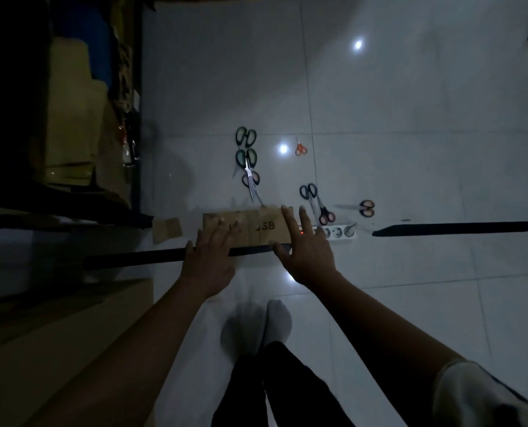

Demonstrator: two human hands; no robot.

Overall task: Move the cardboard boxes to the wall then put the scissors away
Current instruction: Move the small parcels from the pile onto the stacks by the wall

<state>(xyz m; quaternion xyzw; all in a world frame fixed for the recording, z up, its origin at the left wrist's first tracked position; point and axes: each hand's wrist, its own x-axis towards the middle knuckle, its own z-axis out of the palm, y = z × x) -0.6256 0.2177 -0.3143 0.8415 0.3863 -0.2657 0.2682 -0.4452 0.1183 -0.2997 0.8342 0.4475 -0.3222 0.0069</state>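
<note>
Both hands over flat cardboard box (266,226), nothing gripped yet.
Box lies on the floor just ahead, long axis left-right. Left hand (208,260) has fingers spread over its left end, right hand (306,251) is splayed at the right end; contact unclear. Scissors (246,155) are scattered beyond it, power strip (336,234) at right.

A flat brown cardboard piece (269,217) lying on the pale tiled floor (380,118) is showing dark printed capitals. "SB" is reading clearly, and a dimmer first letter is looking like "J" or "U". The left hand (208,260) is covering the card's left part.
</note>
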